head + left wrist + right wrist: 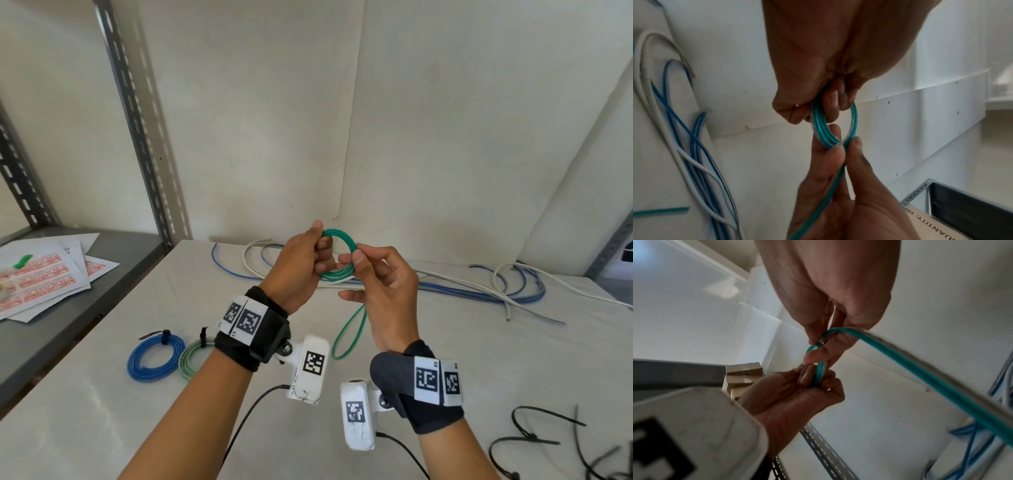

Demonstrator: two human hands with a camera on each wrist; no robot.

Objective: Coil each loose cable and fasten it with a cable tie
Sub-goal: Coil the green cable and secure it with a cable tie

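A green cable [342,253] is wound into a small coil held up above the white table [102,411]. My left hand [301,263] grips the coil's left side, fingers curled through it [830,105]. My right hand [380,284] pinches the coil's right side between thumb and forefinger [816,353]. The cable's loose tail [349,332] hangs down from the right hand in a loop to the table. Loose blue and white cables [479,287] lie across the back of the table. Black cable ties [541,442] lie at the front right.
Two tied coils rest at the front left: a blue one [156,358] and a pale green one [193,358]. A grey shelf [68,308] on the left holds printed sheets [44,277]. Slotted metal uprights [137,120] stand along the white wall.
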